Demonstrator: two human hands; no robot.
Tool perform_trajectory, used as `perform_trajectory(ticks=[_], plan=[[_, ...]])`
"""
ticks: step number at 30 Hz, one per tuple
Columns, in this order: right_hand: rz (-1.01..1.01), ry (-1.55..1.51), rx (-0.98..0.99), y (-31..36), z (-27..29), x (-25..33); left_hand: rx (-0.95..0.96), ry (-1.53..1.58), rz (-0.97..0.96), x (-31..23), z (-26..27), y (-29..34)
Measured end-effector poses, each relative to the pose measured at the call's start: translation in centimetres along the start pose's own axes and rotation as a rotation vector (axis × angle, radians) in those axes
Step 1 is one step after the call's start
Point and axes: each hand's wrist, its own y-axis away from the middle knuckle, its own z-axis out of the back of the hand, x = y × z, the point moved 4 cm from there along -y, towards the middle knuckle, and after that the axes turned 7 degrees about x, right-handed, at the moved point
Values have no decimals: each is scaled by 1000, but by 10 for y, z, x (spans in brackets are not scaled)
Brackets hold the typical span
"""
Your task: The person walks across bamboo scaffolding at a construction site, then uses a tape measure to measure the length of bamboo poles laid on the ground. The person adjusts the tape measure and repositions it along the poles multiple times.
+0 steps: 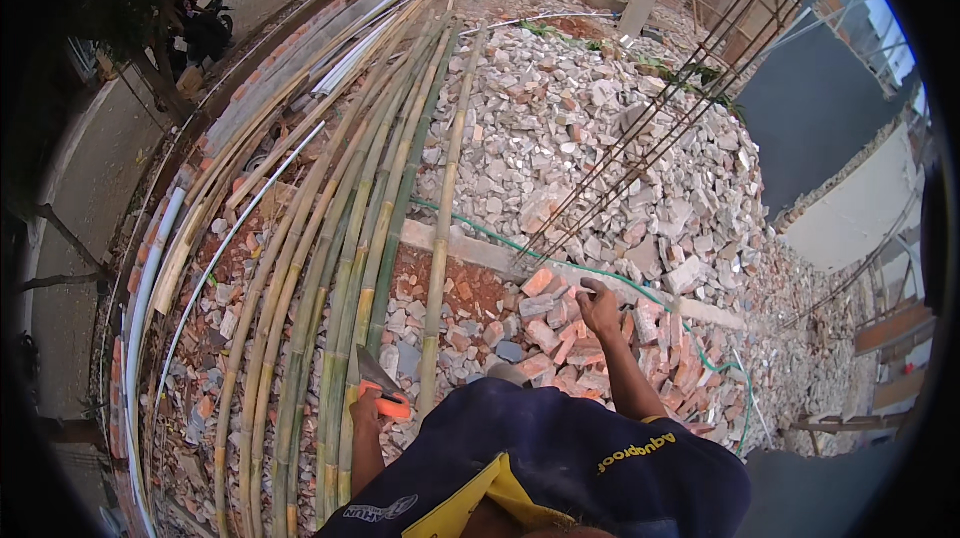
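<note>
My left hand is closed around the orange handle of a handsaw. The saw's grey blade points up and left, close over the bamboo poles. These long green and yellow poles lie side by side, running from the near left toward the far middle. A single bamboo pole lies a little apart to their right. Out to the right, my right hand is held above a heap of broken red bricks. Its thumb and forefinger are apart, and nothing shows between them; the other fingers are partly hidden.
A large rubble pile rises ahead. Thin steel bars slant up from a concrete beam, and a green hose crosses the ground. White pipes lie at the left, along a low wall beside a paved road.
</note>
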Motion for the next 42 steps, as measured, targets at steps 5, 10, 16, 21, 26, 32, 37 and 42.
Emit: perform_trajectory(ticks=[5, 10, 16, 21, 26, 32, 37, 42], plan=[[-123, -70, -155, -12, 15, -34, -35, -79, -30, -75, -11, -15], [-75, 116, -84, -53, -5, -50, -22, -158, -88, -149, -65, -34], [16, 108, 160, -188, -66, -66, -47, 69, -120, -200, -135, -91], [135, 276, 557, -332, -109, -81, -108, 212, -73, -258, -208, -127], [-81, 480, 717, -424, -103, -111, -278, 380, -149, -303, -253, -96], [250, 770, 1246, -558, -171, -90, -434, 470, -271, -316, -268, -37], [288, 721, 1421, -651, -269, 5, -612, 658, -382, -311, -281, 4], [475, 489, 1398, -682, -342, 153, -679, 827, -489, -287, -290, 26]])
